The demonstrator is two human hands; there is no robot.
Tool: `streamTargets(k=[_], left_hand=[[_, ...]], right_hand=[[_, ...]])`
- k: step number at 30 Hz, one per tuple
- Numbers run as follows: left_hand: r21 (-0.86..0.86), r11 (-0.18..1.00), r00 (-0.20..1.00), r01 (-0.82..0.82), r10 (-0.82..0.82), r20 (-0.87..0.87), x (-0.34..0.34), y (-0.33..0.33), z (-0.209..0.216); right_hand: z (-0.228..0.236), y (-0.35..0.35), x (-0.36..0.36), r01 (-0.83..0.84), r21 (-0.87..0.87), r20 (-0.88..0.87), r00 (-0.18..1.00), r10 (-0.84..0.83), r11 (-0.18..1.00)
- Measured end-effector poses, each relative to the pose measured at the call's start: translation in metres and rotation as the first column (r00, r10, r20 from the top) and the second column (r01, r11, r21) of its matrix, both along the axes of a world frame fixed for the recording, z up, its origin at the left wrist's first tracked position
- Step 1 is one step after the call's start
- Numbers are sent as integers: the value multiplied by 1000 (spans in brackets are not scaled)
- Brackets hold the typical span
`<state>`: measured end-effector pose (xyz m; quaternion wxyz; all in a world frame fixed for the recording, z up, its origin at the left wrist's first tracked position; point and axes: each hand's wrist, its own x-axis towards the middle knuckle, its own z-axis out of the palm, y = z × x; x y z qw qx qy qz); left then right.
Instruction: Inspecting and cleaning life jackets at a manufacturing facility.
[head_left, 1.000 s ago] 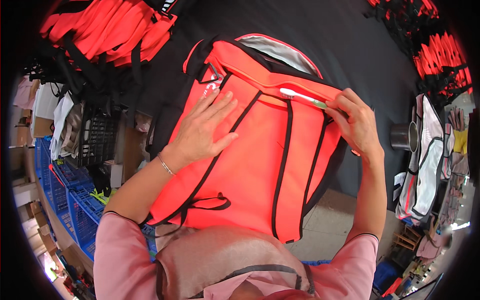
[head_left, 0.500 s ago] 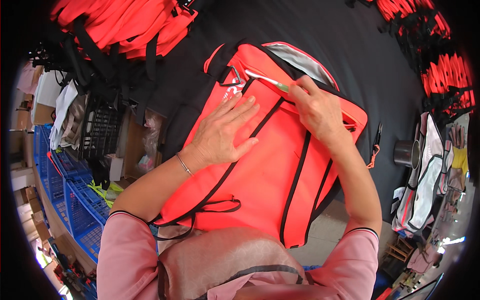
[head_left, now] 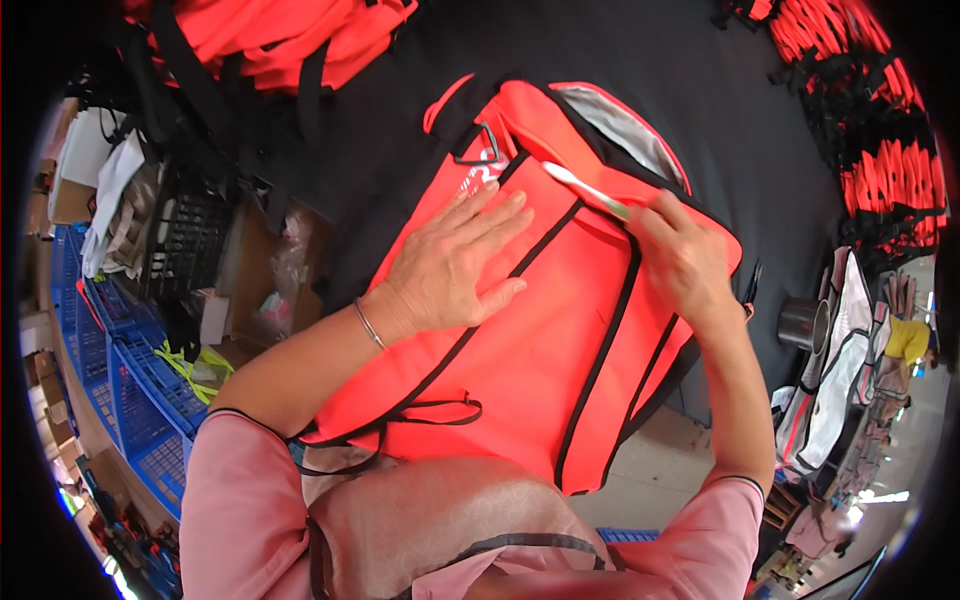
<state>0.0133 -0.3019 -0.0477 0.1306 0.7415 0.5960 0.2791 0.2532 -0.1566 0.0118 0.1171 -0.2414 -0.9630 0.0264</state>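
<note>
A bright red-orange bag with black piping lies on a dark cloth surface, its lower end toward my body. My left hand rests flat on its left side, fingers spread, beside some white printing. In my right hand is a slim white-and-green stick, shaped like a toothbrush, pinched by its green end. It lies slantwise along the bag's upper seam, white end toward the upper left. My fingers hide the rest of it. Beyond it, a flap with pale grey lining stands partly apart from the bag.
Red pieces with black straps are piled at the far left, with more stacks at the far right. A black crate and blue plastic crates stand left. A metal cup sits right, near white-grey bags.
My right hand has moved right along the bag's upper seam, carrying the stick with it. The left hand stays flat on the bag. The whole view has shifted slightly.
</note>
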Motion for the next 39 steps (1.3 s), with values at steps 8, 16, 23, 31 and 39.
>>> streamTargets(k=[8,16,23,31,39], left_hand=[[11,1000,1000,16,-16,21,3,5,-2],[35,999,1000,9,-9,-12,4,2,4],[28,999,999,15,-16,31,1,4,-1],[42,999,1000,14,-15,23,3,4,2],[28,1000,997,-4,2,72,3,0,-4]], right_hand=[[-5,18,10,19,-32,-6,1000,-20,999],[21,10,41,46,-94,90,995,-37,995],[15,8,41,44,-55,88,995,-40,998],[3,-16,-8,89,122,1,996,-90,989],[10,-11,4,40,104,159,986,-57,994]])
